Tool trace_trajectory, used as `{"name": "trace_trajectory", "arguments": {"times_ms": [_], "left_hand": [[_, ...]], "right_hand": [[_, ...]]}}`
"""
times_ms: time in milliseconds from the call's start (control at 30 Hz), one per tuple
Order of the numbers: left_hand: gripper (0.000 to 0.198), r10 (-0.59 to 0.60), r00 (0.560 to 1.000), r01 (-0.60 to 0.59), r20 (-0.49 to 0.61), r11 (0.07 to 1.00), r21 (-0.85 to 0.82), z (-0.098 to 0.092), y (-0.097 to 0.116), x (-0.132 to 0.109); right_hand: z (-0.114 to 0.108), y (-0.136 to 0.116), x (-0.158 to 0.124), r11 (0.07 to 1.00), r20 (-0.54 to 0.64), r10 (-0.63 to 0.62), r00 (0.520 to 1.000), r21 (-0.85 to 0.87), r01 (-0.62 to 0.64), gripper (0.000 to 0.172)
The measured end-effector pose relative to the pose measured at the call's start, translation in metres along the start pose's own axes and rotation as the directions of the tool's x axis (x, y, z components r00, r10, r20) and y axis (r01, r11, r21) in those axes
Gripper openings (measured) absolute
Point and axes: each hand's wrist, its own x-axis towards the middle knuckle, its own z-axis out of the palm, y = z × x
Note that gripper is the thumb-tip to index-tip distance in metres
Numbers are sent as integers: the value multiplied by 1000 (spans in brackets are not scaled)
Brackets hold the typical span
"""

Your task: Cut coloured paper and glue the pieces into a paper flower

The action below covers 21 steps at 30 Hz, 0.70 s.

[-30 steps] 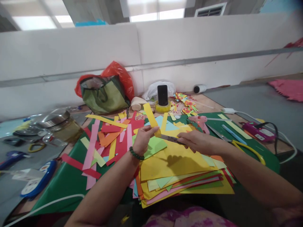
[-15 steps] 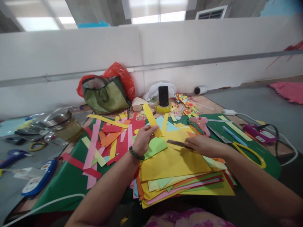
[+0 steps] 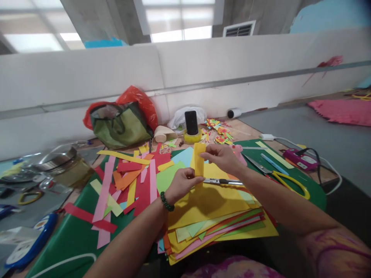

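Note:
A yellow paper strip (image 3: 199,164) stands upright between my hands, above a stack of coloured paper (image 3: 214,204) with a yellow sheet on top. My left hand (image 3: 183,184) pinches its lower end, a dark green bead bracelet on the wrist. Fingers of my right hand (image 3: 222,157) close on the strip's upper part. A cutter knife (image 3: 222,181) lies on the stack just below my right hand. Cut strips in red, pink, orange and yellow, among them a pink strip (image 3: 104,187), are scattered left of my left hand.
Open-looking scissors with yellow handles (image 3: 290,184), a blue pen (image 3: 274,164) and a pink glue gun (image 3: 240,154) lie at the right. Behind are a phone (image 3: 191,122) on a tape roll, paper flowers (image 3: 222,133) and a green bag (image 3: 120,125). A glass jar (image 3: 68,168) stands left.
My right hand has let go of the cutter knife, which now lies on the stack, and has moved left onto the yellow strip. The strip is now more upright. The whole view has shifted.

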Motion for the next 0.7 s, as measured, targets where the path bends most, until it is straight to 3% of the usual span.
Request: {"name": "trace_trajectory", "arguments": {"times_ms": [100,200,267,333,367,433,500,567,600,633,700], "left_hand": [[47,-92,991,95,95,995,-27,-7,3,0],[49,-180,971,161,157,979,123,-21,5,2],[46,-106,994,100,9,961,258,-28,7,3],[45,-19,989,60,-150,961,271,-33,10,4],[48,-36,984,71,-172,977,202,-33,11,4],[54,-159,984,157,-76,987,-33,-31,14,3],[52,-239,971,238,26,937,-254,-26,15,2],[47,-255,966,250,40,887,-387,-23,14,2],[45,-254,967,244,34,871,-427,-21,12,2],[43,-250,968,234,26,859,-455,-20,11,3],[39,-231,973,203,-3,861,-465,-19,10,3]], "right_hand": [[-6,5,9,996,-14,24,1000,82,-23,45],[-15,9,13,994,-136,42,990,107,-27,43],[-19,8,9,995,-264,-87,961,32,99,36],[-17,4,1,954,-330,-301,895,-108,281,23],[-13,1,-5,919,-321,-394,861,-165,359,16],[-3,-2,-20,837,-190,-541,819,-218,502,7],[10,-1,-34,733,31,-651,758,-234,639,11],[22,2,-44,636,207,-705,678,-237,734,18],[26,4,-48,626,250,-702,667,-232,745,19],[30,6,-50,652,257,-680,687,-218,726,19],[33,8,-49,769,203,-586,785,-165,617,17]]}}
